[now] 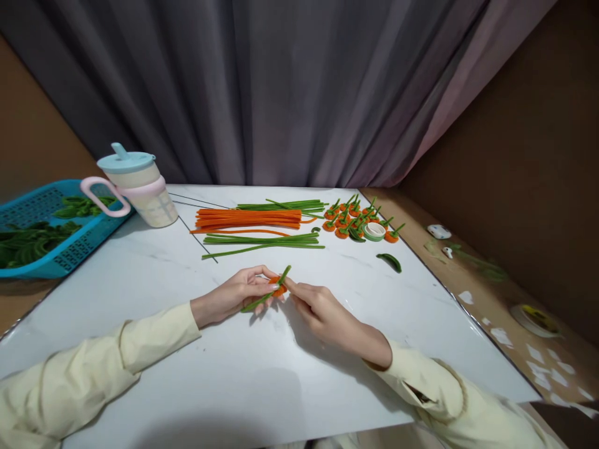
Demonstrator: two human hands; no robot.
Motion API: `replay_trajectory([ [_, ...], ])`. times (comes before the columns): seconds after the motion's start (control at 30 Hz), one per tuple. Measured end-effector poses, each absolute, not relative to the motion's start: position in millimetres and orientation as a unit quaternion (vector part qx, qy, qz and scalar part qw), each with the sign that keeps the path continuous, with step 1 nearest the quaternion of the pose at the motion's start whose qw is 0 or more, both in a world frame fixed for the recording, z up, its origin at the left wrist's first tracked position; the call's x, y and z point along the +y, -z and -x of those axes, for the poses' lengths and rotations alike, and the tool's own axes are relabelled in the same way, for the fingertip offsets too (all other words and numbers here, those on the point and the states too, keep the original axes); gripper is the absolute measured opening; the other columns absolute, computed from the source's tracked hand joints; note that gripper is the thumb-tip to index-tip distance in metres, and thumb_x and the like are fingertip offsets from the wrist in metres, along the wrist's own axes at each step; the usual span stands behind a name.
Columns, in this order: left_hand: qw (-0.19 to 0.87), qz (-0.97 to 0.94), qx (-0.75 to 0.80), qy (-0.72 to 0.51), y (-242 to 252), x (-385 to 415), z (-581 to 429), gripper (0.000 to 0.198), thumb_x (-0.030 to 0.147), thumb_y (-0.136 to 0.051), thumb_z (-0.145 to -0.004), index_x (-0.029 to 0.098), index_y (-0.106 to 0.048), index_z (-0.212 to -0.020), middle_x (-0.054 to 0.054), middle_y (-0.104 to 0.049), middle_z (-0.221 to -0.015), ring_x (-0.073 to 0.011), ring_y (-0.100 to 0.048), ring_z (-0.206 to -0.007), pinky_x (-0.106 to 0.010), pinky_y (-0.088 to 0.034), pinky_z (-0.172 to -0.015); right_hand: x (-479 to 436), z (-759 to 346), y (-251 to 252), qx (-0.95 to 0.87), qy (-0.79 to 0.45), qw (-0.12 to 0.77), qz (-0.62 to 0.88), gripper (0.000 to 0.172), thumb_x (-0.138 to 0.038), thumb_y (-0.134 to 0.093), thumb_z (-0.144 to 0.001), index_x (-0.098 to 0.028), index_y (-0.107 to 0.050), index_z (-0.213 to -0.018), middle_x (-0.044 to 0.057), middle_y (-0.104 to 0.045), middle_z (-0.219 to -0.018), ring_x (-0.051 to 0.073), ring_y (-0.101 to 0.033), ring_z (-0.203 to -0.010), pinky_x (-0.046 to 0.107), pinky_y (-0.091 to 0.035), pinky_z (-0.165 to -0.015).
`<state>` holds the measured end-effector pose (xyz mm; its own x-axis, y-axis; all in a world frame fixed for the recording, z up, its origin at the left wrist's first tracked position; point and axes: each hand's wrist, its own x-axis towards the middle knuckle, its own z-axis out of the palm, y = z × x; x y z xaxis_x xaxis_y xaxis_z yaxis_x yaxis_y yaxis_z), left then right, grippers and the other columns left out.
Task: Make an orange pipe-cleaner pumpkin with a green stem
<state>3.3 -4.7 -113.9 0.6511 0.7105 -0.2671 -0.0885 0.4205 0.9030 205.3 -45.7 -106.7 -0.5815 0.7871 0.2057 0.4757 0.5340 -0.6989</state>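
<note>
My left hand (241, 293) pinches a small orange pipe-cleaner pumpkin (279, 290) above the middle of the white table (224, 374). A green pipe cleaner (255, 304) runs across the pumpkin, one end up and the other toward the lower left. At the pumpkin's right side, my right hand (322, 307) has its fingers closed on its edge; the fingertips are partly hidden. Beyond the hands lie a bundle of orange pipe cleaners (248, 219) and loose green pipe cleaners (266, 241). Several finished-looking pumpkins with green stems (342, 222) are grouped at the back right.
A cup with a blue lid and pink handle (148, 193) stands at the back left beside a blue basket (70, 252) of green pieces. A tape roll (374, 231) and a dark green curved piece (389, 262) lie right. Paper scraps (501, 337) litter the brown surface.
</note>
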Motion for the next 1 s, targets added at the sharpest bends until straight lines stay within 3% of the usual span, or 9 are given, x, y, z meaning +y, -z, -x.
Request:
replay_trajectory([
  [0.1,0.780,-0.476,0.317,-0.254,112.7,-3.7,-2.5,0.025,0.028,-0.070,-0.076,0.014,-0.054,-0.090,-0.005,-0.067,-0.071,-0.0020,-0.038,-0.040,-0.016,-0.022,-0.039,-42.7,-207.9,103.5,-0.830,-0.318,0.260,0.378,0.041,-0.009,-0.035,-0.089,-0.013,-0.051,-0.126,0.005,-0.064,-0.081,0.015,-0.059,-0.072,0.023,-0.045,-0.068],
  [0.23,0.789,-0.475,0.307,-0.240,111.1,-1.0,-1.5,0.021,0.027,-0.067,-0.078,0.012,-0.057,-0.089,0.000,-0.060,-0.058,-0.0010,-0.029,-0.037,-0.017,-0.016,-0.039,-37.8,-212.6,103.4,-0.854,-0.290,0.260,0.344,0.033,-0.015,-0.037,-0.092,-0.013,-0.055,-0.121,0.008,-0.066,-0.091,0.014,-0.060,-0.072,0.025,-0.046,-0.069],
  [0.43,0.849,-0.397,0.280,-0.207,112.8,-3.2,-4.6,0.024,0.025,-0.066,-0.080,0.012,-0.061,-0.100,-0.005,-0.060,-0.079,-0.0056,-0.048,-0.054,-0.014,-0.025,-0.038,-39.0,-211.1,105.6,-0.866,-0.259,0.285,0.319,0.028,-0.012,-0.034,-0.093,-0.015,-0.054,-0.114,0.008,-0.066,-0.091,0.015,-0.060,-0.075,0.027,-0.048,-0.070],
  [0.57,0.858,-0.389,0.265,-0.205,115.8,-7.4,-5.1,0.021,0.027,-0.063,-0.084,0.014,-0.060,-0.100,-0.002,-0.057,-0.070,-0.0065,-0.048,-0.054,-0.013,-0.030,-0.039,-42.9,-209.3,102.2,-0.872,-0.244,0.268,0.328,0.023,-0.012,-0.033,-0.094,-0.015,-0.055,-0.100,0.008,-0.063,-0.084,0.017,-0.058,-0.072,0.028,-0.047,-0.066],
  [0.67,0.824,-0.441,0.267,-0.235,114.3,-9.8,-5.1,0.020,0.027,-0.062,-0.085,0.014,-0.061,-0.100,-0.003,-0.058,-0.075,-0.0072,-0.050,-0.058,-0.015,-0.037,-0.047,-44.8,-210.8,101.7,-0.883,-0.212,0.244,0.341,0.025,-0.010,-0.032,-0.093,-0.013,-0.056,-0.097,0.009,-0.060,-0.080,0.017,-0.055,-0.066,0.028,-0.046,-0.061],
  [0.87,0.705,-0.562,0.324,-0.287,109.7,-16.2,-9.0,0.025,0.032,-0.058,-0.087,0.013,-0.061,-0.103,-0.002,-0.058,-0.073,-0.0111,-0.053,-0.065,-0.021,-0.044,-0.060,-45.1,-210.8,107.6,-0.881,-0.190,0.242,0.360,0.035,-0.006,-0.034,-0.089,-0.013,-0.052,-0.118,0.005,-0.058,-0.074,0.014,-0.049,-0.058,0.025,-0.042,-0.057],
  [1.0,0.611,-0.634,0.363,-0.305,111.2,-23.6,-12.2,0.030,0.035,-0.055,-0.088,0.014,-0.059,-0.109,-0.003,-0.061,-0.081,-0.0138,-0.058,-0.068,-0.026,-0.047,-0.066,-46.2,-206.2,99.2,-0.853,-0.239,0.251,0.391,0.029,-0.006,-0.036,-0.086,-0.012,-0.062,-0.095,0.002,-0.056,-0.063,0.011,-0.045,-0.051,0.021,-0.038,-0.053],
])
